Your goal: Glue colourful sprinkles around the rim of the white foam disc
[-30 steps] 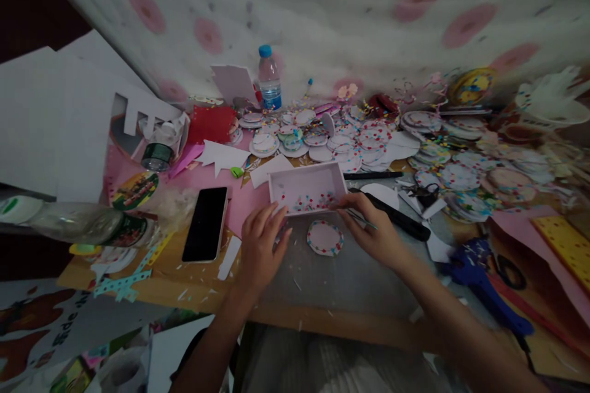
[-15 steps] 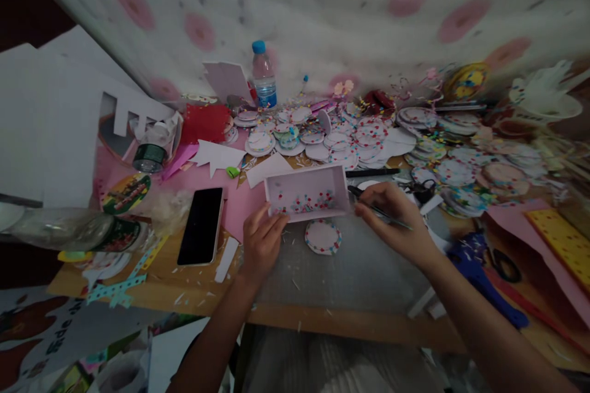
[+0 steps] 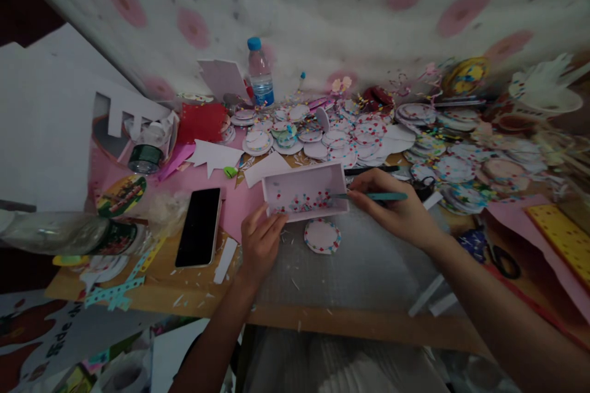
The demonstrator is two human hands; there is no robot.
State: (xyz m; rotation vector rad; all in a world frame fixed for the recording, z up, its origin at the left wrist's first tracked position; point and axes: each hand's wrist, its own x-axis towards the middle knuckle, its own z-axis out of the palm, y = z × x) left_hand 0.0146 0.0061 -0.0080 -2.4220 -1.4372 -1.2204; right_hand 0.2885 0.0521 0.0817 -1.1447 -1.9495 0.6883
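My left hand (image 3: 262, 239) grips the lower left edge of a shallow white box (image 3: 299, 183), its open side tilted toward me. Small red and green-blue bits (image 3: 311, 201) lie scattered along the box's lower side. Teal tweezers (image 3: 388, 196) are pinched in my right hand (image 3: 399, 212) at the box's right end; their tips reach inside, over the bits. Whether the tips hold a bit is too small to tell. Just below the box, a round white paper disc (image 3: 321, 235) edged with red and blue dots lies on the grey mat (image 3: 332, 282).
Piles of dotted paper discs (image 3: 338, 138) stretch along the back. A phone (image 3: 199, 227) lies left of my left hand, with a large bottle (image 3: 69, 232) on its side beyond it. An upright water bottle (image 3: 260, 77) stands behind. Scissors (image 3: 504, 261) lie at the right.
My right hand has moved slightly left and up, turning the tweezers so that their tips now reach into the box. My left hand and the box stay nearly still; the view shifts slightly.
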